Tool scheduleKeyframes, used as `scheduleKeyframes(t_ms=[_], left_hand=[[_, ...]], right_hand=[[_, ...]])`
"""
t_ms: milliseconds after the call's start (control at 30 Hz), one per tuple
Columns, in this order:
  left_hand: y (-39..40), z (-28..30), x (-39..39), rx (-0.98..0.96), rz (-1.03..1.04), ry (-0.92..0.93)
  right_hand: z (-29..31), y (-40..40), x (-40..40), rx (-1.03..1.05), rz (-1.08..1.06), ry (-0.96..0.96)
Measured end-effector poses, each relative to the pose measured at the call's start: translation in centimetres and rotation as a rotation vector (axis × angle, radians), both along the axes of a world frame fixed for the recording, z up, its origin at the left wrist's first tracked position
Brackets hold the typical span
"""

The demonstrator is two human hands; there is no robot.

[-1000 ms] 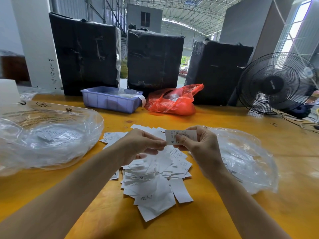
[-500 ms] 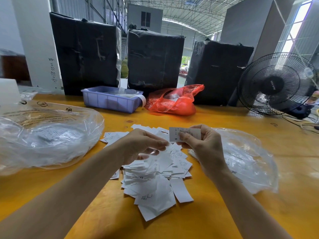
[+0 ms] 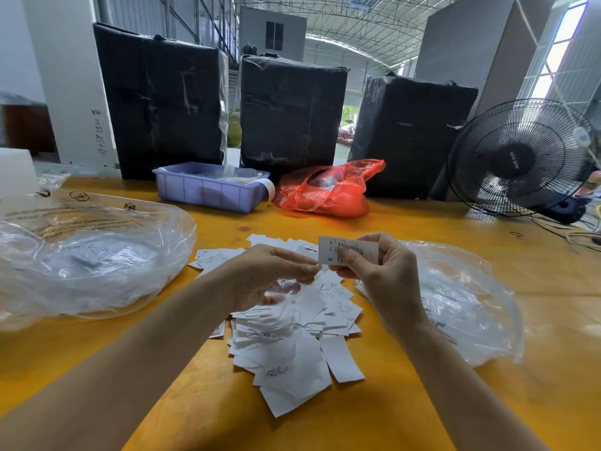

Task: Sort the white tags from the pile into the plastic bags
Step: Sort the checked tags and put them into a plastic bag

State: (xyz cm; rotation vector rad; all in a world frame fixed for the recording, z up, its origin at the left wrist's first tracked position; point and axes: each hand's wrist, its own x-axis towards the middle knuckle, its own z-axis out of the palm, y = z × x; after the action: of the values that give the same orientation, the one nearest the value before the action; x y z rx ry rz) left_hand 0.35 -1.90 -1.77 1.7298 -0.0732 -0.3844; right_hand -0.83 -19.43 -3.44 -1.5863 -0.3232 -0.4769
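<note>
Nearest you, the loose pile of white paper tags [image 3: 292,340] is lying on the yellow wooden table [image 3: 406,402], spread between your two forearms; one tag near the middle is showing "XS". Just above the pile's far part, your left hand [image 3: 270,275] is hovering with fingers curled and thumb tip meeting fingertips; whether it is pinching a tag there you cannot tell, since the paper beneath it is blurred. Your right hand [image 3: 383,275] is pinching a single white printed tag marked "S" [image 3: 348,250] between thumb and fingers, holding it upright, raised off the pile, with its left edge just beside your left fingertips. To your right, a crumpled clear plastic bag [image 3: 461,304] is resting on the table right beside your right wrist, with some white tags showing through it. To your left, a larger clear plastic bag with gold printing [image 3: 87,255] is sitting puffed up, also with tags showing inside, apart from the pile. Farther back, a lavender plastic bin [image 3: 208,190] and a red plastic bag [image 3: 328,193] are sitting side by side at the table's far edge. Behind them three black-wrapped boxes [image 3: 292,112] are standing upright, and a black electric fan [image 3: 523,157] is standing at far right.
</note>
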Motion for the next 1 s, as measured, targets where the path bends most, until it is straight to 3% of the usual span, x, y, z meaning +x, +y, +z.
scheduleKeyframes(t_ms=[400,1000], left_hand=[[-0.14,0.08,-0.06,-0.008,-0.041,0.022],[-0.07,-0.01,0.02,0.009,-0.038,0.021]], right_hand=[[-0.09,0.15,-0.03,-0.136,-0.082,-0.118],[-0.09,0.23,-0.08,-0.099,-0.073,-0.111]])
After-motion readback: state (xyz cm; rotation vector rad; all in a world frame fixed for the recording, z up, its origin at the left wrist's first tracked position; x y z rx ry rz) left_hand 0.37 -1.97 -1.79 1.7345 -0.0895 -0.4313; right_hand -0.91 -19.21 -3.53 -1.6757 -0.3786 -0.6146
